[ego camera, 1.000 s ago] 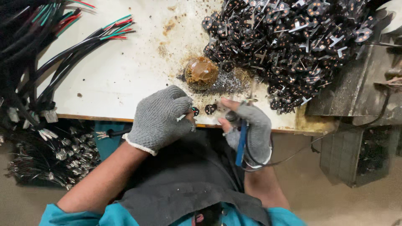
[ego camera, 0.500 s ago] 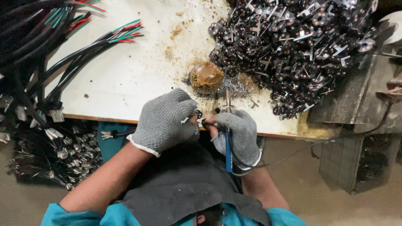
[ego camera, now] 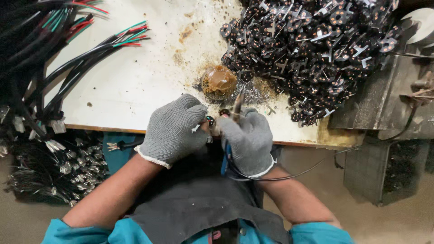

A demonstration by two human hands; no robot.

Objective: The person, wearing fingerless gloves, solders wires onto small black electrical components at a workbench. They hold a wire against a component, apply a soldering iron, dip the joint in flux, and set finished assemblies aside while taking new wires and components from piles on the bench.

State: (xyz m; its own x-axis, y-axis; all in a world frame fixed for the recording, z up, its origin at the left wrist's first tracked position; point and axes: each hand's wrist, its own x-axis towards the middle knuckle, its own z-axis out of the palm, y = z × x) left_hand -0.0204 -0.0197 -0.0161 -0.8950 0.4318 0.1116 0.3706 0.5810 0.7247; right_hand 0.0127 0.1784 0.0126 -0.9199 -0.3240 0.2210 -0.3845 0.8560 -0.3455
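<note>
White desk (ego camera: 135,86), stained brown near the middle, with a wooden front edge; we sit at it looking straight down. Our left hand (ego camera: 174,131) in a grey knit glove has its fingers pinched narrow on a small dark plug part (ego camera: 210,121), which sits just off the desk's front edge between both hands; it's tiny, black, with a speck of green and red at it, detail too small to tell more. Our right hand (ego camera: 247,138), also grey-gloved, is closed round a soldering iron (ego camera: 237,105) with a blue handle, its metal tip pointing up and away toward the part, touching or just beside it, we cannot tell which. A thin black cord (ego camera: 289,174) loops from under the right hand out to the right. Just beyond the hands sits a round brown-crusted flux tin (ego camera: 219,81) with grey metal specks beside it. Upper right is a big heap of black plug inserts with metal prongs (ego camera: 312,49). Left side has bundles of black cables with red and green wire ends (ego camera: 90,52), and more hang below the desk edge (ego camera: 49,167).
</note>
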